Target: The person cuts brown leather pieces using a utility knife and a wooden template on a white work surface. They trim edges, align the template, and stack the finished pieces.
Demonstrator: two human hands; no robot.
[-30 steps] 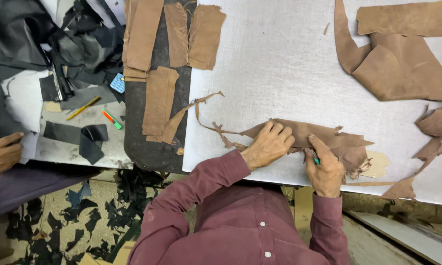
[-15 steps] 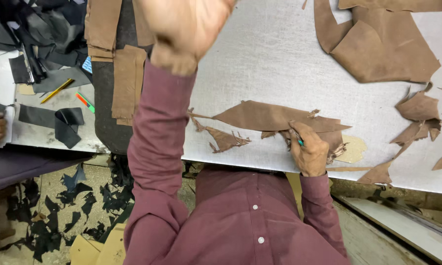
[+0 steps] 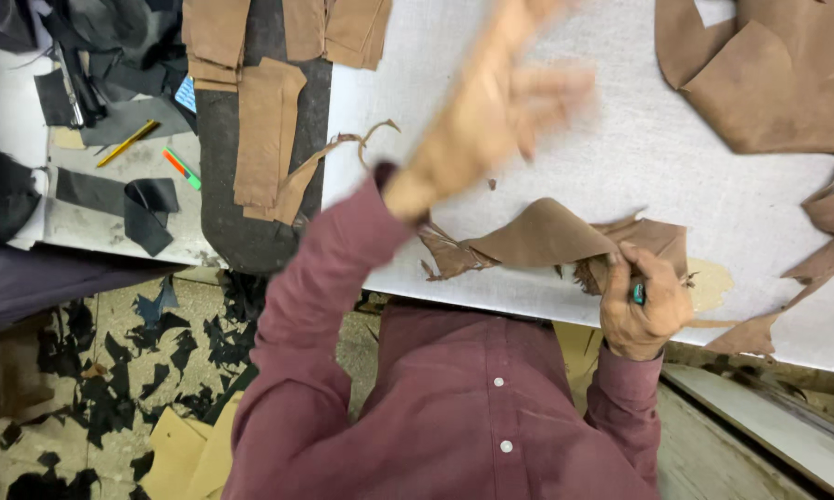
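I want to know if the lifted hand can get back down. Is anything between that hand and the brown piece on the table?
Nothing visible blocks it. The left hand is raised and blurred above the white table, with only bare surface between it and the brown piece. The right hand pins the piece's other end.

A big white table (image 3: 565,157) fills the top; beside it sits a messy grey bench (image 3: 84,222); the floor (image 3: 56,407) below is dusty and covered with little black scraps (image 3: 121,370); flat cardboard (image 3: 181,454) lies there too.
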